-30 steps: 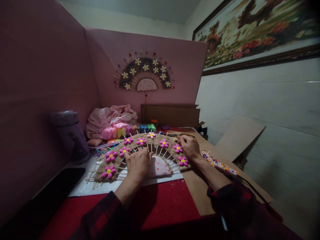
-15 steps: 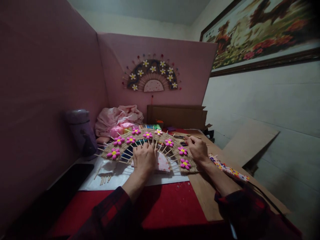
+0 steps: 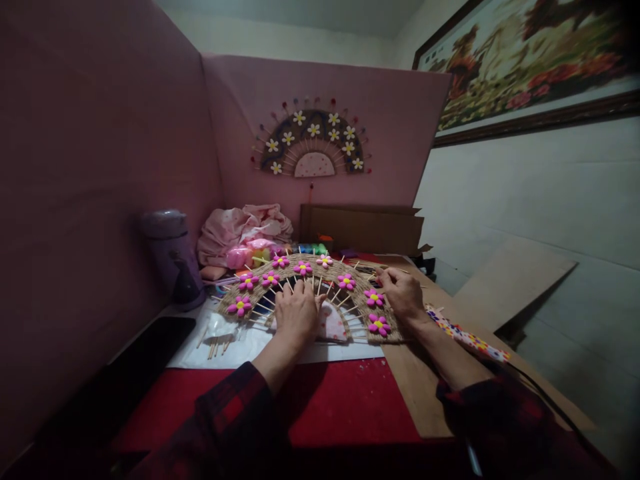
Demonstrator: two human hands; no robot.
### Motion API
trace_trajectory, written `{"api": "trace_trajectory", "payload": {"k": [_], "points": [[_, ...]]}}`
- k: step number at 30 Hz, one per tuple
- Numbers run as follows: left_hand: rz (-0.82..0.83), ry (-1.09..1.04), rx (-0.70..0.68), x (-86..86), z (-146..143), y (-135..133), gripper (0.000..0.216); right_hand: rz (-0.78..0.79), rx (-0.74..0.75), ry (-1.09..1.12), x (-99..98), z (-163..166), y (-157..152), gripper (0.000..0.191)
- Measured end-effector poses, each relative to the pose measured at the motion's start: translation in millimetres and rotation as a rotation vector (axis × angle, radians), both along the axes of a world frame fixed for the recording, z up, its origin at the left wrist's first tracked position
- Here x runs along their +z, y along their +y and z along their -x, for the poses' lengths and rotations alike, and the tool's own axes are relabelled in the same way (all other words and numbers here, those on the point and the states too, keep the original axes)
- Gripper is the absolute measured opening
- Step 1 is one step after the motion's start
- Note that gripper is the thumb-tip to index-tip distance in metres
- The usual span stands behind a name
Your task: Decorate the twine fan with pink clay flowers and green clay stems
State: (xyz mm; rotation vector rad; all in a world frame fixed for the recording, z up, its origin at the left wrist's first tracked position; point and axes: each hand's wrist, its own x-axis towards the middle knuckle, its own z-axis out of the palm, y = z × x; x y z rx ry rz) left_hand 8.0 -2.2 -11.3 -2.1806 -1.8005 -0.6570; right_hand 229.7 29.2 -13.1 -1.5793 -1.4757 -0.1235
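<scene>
My left hand (image 3: 299,312) closes on thin pale sticks (image 3: 345,301) of an arched tan-twine fan with magenta flowers (image 3: 331,273) spreading around it, my right hand's (image 3: 403,293) grip at the edge unclear; it seems light, fragile, best held by its woven band (image 3: 360,287).

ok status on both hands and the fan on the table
Left hand on fan. Right hand at its right side, grip unclear. Fan carries pink flowers. Left hand hides part of its dotted panel.
</scene>
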Motion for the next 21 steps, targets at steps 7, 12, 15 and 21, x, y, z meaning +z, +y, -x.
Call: {"api": "trace_trajectory", "payload": {"k": [7, 12, 15, 21], "points": [[0.035, 0.040, 0.054, 5.6, -6.1, -11.3, 0.058, -0.009, 0.030, -0.010, -1.6, -0.9, 2.1, 0.044], [0.216, 0.027, -0.030, 12.0, -2.3, -20.5, 0.093, -0.010, 0.040, -0.001, -2.1, -0.7, 2.5, 0.042], [0.307, 0.043, -0.100, 12.2, 1.0, -20.1, 0.109, -0.005, 0.045, 0.009, -1.8, -1.1, 1.8, 0.042], [0.338, 0.093, -0.098, 9.9, 0.2, -17.8, 0.117, -0.001, 0.047, 0.026, -1.9, -2.2, 0.9, 0.042]]}}
